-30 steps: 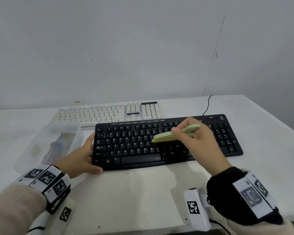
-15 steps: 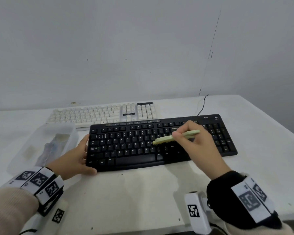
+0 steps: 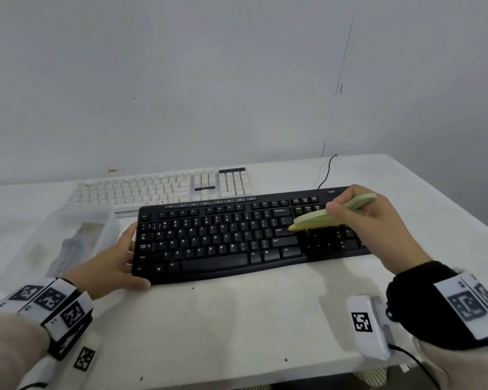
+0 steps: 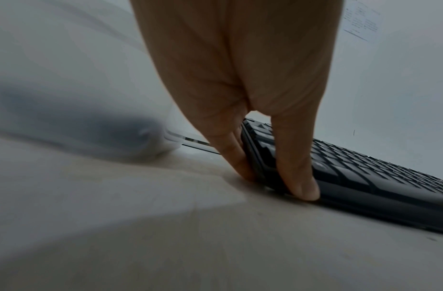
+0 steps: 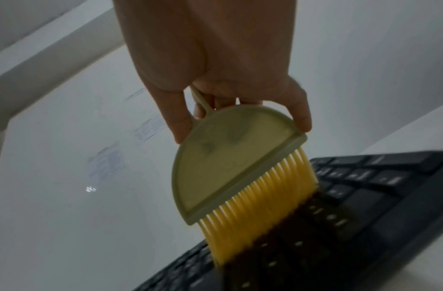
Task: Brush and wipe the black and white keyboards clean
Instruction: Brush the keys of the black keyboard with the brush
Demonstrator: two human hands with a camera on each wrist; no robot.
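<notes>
1. Head view: I had the black keyboard (image 3: 223, 237) lying near the front of the white table (image 3: 237, 319), long axis left-right across me. White keyboard (image 3: 158, 187) sat just behind it, parallel, not touched by either hand.
2. My left hand (image 3: 110, 263) was at the black board's left short end. In the left wrist view the thumb (image 4: 300, 177) was pressed on the near corner and the fingers (image 4: 230, 149) lay along the end edge, fairly straight. Looked like bracing more than gripping.
3. My right hand (image 3: 378, 229) was curled round the pale green brush (image 3: 330, 212), pinching its head and handle.
4. Right wrist view: yellow-to-dark bristles (image 5: 265, 206) pointed down and touched the keys at the right part of the board, around the arrow cluster beside Enter.
5. Key relation: brush head ran along the board's long axis, and the unswept keys lay on both sides of it. Right hand was the nearer one for any stroke; I judged left needed to hold the end steady.
6. Clear plastic box (image 3: 68, 237) sat left of the board, contents blurry.
7. Judged stage: brushing the black board; wiping and white board not yet done.
</notes>
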